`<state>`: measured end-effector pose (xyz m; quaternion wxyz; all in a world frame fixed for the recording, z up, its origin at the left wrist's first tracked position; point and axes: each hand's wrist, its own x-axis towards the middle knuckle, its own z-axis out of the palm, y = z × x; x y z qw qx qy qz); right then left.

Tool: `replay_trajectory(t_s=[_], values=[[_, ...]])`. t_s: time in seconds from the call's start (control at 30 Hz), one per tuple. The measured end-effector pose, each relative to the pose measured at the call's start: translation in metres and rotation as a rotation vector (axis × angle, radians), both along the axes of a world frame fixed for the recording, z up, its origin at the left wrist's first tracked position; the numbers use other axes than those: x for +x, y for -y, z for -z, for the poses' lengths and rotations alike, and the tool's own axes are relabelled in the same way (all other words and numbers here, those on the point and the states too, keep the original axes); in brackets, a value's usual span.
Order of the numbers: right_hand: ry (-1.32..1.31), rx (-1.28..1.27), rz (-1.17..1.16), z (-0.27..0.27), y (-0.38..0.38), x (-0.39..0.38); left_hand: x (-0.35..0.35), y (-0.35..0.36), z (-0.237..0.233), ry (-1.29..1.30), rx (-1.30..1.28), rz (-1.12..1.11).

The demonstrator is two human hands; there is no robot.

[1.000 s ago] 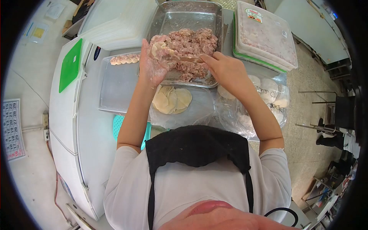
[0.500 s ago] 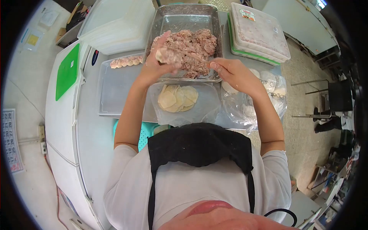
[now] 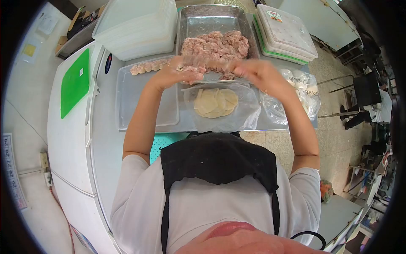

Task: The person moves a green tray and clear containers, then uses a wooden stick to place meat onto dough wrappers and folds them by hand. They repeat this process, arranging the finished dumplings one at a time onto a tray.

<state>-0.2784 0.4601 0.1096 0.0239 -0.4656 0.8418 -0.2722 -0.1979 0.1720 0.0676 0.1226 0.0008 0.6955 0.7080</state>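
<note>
Steel pan (image 3: 211, 21), lumpy pink mince (image 3: 216, 44), round wrappers (image 3: 215, 103)

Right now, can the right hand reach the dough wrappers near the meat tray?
Probably yes. The right hand is just beyond the dough wrappers, which lie uncovered on plastic, nothing between them. Blur hides whether that hand already holds something.

This is a food-prep kitchen. A steel pan (image 3: 203, 23) of minced filling, stacked lidded tubs (image 3: 285, 29) and a white chest freezer (image 3: 67, 135) under the worktop show it.
</note>
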Motion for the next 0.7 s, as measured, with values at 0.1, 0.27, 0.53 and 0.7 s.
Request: replay_trajectory(t_s=[0.1,0.27,0.53,0.7], values=[[0.234,-0.093,-0.109,0.015,0.024,0.022,0.002,0.019,0.007,-0.443,-0.408,0.037],[-0.256,0.061,0.093,-0.025,0.051,0.037,0.017,0.043,-0.001,-0.119,-0.211,-0.078],[-0.186,0.007,0.034,-0.039,0.082,0.051,0.036,0.083,0.005,-0.267,-0.272,-0.146],[-0.139,0.082,0.016,-0.002,0.116,0.068,0.05,0.093,-0.019,-0.378,-0.329,-0.033]])
